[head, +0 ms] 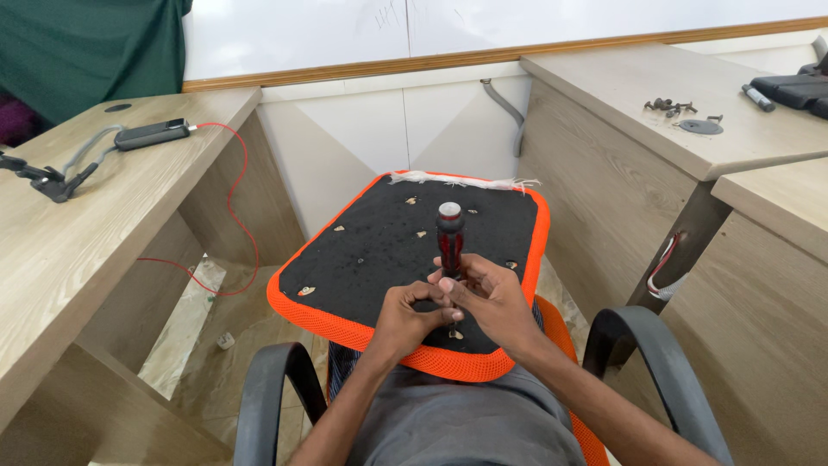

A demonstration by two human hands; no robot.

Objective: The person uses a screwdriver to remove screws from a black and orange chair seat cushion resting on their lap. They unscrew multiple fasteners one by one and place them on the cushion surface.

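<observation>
Seat panel (379, 250): black underside, orange mesh edge, resting on the person's lap between two black armrests. Screwdriver (449, 237): red-and-black handle, upright near the panel's near edge. Left hand (405, 318) and right hand (487, 302): fingers closed around the screwdriver's lower shaft, hands touching. Benches flank both sides; open floor lies left of the panel, with a red cable (233, 216) hanging there.

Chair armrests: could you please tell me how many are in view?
2: one black armrest lower left, another lower right, either side of the orange-edged seat panel.
</observation>
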